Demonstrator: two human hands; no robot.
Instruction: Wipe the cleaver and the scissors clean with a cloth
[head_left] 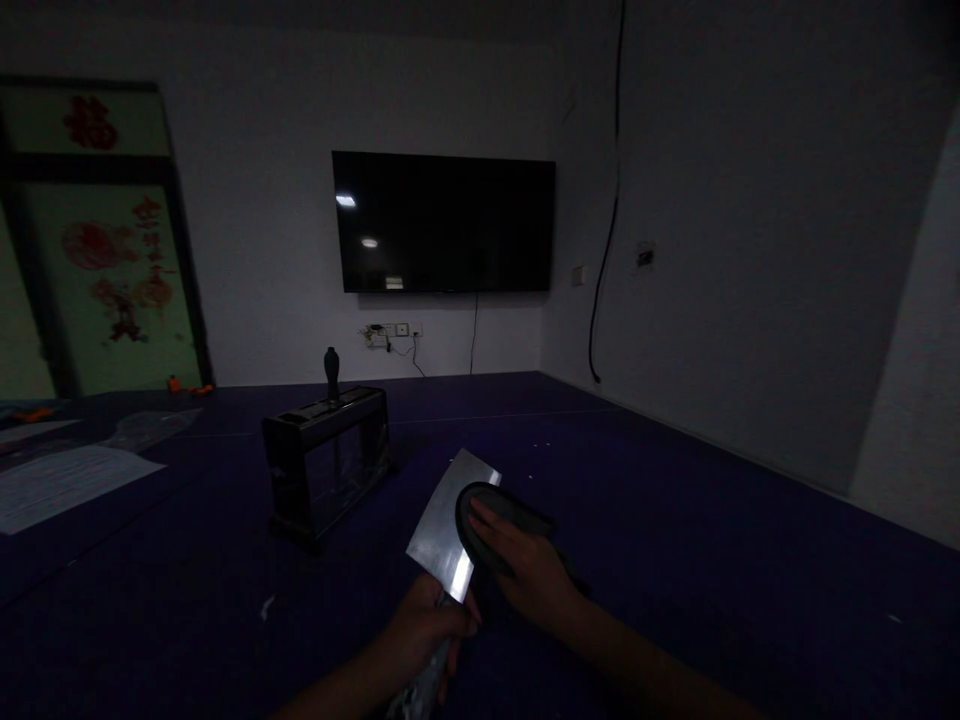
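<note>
My left hand (424, 625) is closed round the handle of a broad steel cleaver (442, 515), whose flat blade points up and away from me. My right hand (529, 570) presses a dark round cloth pad (491, 505) flat against the right side of the blade, with its fingers wrapped over the pad. Both forearms come in from the bottom edge. The room is dim.
A dark knife block (326, 460) with one knife handle (331, 372) sticking up stands on the dark blue floor covering (675, 520) ahead to the left. Plastic sheets (67, 475) lie at far left. A wall television (444, 222) and a hanging cable (611, 200) are beyond.
</note>
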